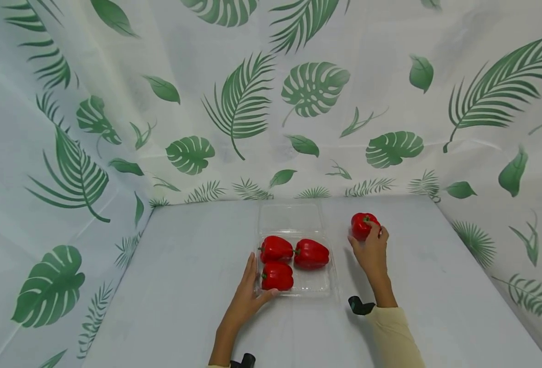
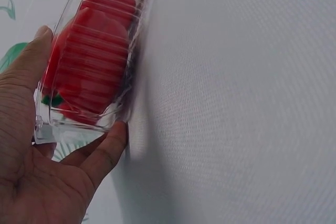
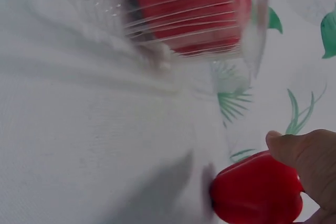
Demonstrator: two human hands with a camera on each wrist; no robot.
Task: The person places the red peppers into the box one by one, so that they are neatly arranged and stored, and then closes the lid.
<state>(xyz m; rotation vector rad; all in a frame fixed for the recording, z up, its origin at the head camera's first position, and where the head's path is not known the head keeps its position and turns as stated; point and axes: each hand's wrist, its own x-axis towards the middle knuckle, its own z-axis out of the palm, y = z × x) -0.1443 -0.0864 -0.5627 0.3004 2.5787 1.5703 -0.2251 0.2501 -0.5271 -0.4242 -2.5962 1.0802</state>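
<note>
A clear plastic clamshell container [image 1: 312, 282] lies with its lid [image 1: 290, 217] folded back toward the wall. Inside it are three red bell peppers: one at the back left [image 1: 276, 249], one at the back right [image 1: 312, 254] and one at the front left [image 1: 277, 276]. My left hand [image 1: 242, 301] holds the container's front left corner, thumb on the front edge and fingers along the left side. To the right of the container, my right hand [image 1: 372, 250] grips another red bell pepper [image 3: 257, 190], its green stem facing up. Some right fingers are hidden in the right wrist view.
A white-covered table [image 1: 188, 255] carries everything. Behind it and at both sides hangs a white cloth [image 1: 261, 168] printed with green leaves. A black wrist camera mount [image 1: 360, 305] sits by the right sleeve, another [image 1: 244, 361] by the left wrist.
</note>
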